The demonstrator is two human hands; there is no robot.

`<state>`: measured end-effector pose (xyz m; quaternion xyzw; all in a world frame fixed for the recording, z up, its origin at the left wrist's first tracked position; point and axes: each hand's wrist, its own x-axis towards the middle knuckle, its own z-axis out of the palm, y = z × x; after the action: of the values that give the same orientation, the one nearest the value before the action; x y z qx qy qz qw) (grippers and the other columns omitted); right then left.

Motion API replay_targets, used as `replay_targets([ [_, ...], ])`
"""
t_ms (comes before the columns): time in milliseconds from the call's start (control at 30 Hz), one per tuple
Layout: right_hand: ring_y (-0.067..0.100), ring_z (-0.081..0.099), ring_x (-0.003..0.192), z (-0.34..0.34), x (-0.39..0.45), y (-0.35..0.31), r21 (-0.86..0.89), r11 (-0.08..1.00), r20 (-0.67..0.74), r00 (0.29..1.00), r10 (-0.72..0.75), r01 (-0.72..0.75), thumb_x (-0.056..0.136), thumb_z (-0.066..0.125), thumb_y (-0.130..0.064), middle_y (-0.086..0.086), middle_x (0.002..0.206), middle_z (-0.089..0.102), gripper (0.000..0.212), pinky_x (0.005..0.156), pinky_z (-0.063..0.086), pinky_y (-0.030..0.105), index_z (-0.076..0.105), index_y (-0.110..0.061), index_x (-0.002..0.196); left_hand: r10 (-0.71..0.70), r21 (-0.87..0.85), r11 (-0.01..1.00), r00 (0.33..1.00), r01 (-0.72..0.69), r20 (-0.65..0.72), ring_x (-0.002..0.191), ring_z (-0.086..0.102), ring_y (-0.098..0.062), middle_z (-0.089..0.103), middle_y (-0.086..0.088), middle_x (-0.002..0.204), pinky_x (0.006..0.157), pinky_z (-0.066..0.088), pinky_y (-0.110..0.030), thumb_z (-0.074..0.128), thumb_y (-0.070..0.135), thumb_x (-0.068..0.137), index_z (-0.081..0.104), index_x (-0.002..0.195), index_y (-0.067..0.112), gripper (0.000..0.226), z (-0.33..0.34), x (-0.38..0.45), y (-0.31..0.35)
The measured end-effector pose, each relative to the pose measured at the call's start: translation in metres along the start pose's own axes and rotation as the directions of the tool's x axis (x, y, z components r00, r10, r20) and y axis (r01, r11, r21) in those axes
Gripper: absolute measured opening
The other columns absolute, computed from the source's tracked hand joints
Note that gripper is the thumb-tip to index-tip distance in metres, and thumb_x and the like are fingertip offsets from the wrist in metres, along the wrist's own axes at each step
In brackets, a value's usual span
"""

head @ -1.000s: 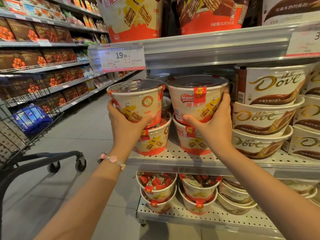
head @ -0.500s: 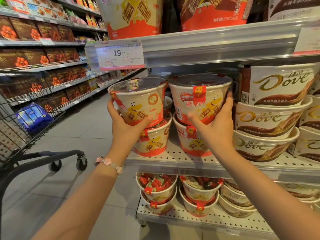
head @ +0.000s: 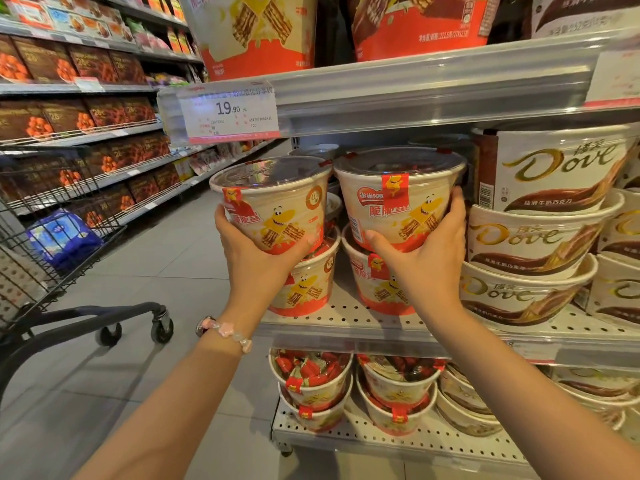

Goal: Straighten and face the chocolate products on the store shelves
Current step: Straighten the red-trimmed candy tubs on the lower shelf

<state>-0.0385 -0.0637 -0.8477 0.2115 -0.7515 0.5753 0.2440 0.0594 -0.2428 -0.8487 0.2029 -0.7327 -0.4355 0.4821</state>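
The left hand [head: 258, 261] grips the left tub [head: 273, 206], which leans left. The right hand [head: 424, 261] grips the right tub [head: 398, 199], upright, logo facing out.

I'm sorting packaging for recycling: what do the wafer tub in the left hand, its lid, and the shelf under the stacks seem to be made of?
Wafer tub: looks like printed paperboard, with a slight sheen and a rolled rim; a plastic coating is possible.
Lid: clear glossy plastic; light glints off it and dark contents show through.
Shelf: seemingly pale painted sheet metal, with regular rows of punched holes.
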Motion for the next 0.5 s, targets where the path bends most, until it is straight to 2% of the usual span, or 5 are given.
replay_targets([
  [133, 0.025, 0.03, 0.137, 0.0015, 0.0014, -0.0029, -0.025, 0.999, 0.003, 1.0, 0.031, -0.031, 0.056, 0.08, -0.053, 0.008, 0.149, 0.03, 0.123, 0.112, 0.025, 0.048, 0.008, -0.014, 0.147, 0.007, -0.002, 1.0, 1.0, -0.007, 0.004, 0.12, 0.046, -0.008, 0.04, 0.006, 0.14, 0.096, 0.043, -0.034, 0.087, 0.043, 0.052, 0.006, 0.141, 0.039, 0.12, -0.0006, -0.0022, 0.0024],
  [333, 0.024, 0.032, 0.136, 0.0036, 0.0019, -0.0033, -0.035, 0.999, -0.019, 0.999, 0.033, -0.033, 0.057, 0.081, -0.052, 0.007, 0.148, 0.033, 0.12, 0.112, 0.025, 0.046, 0.011, -0.013, 0.147, -0.003, -0.012, 1.0, 1.0, 0.003, -0.014, 0.117, 0.046, -0.005, 0.041, 0.007, 0.14, 0.091, 0.041, -0.026, 0.086, 0.044, 0.052, 0.008, 0.141, 0.038, 0.119, -0.0004, -0.0034, 0.0032],
  [500, 0.025, 0.031, 0.136, 0.0036, 0.0027, -0.0023, -0.052, 0.998, -0.009, 1.0, 0.025, -0.026, 0.06, 0.08, -0.051, 0.007, 0.148, 0.033, 0.12, 0.112, 0.024, 0.046, 0.007, -0.012, 0.148, -0.001, -0.015, 1.0, 1.0, 0.001, -0.03, 0.117, 0.047, -0.005, 0.042, 0.006, 0.137, 0.085, 0.041, -0.017, 0.088, 0.044, 0.05, 0.01, 0.136, 0.042, 0.116, -0.0004, -0.0055, 0.0041],
])
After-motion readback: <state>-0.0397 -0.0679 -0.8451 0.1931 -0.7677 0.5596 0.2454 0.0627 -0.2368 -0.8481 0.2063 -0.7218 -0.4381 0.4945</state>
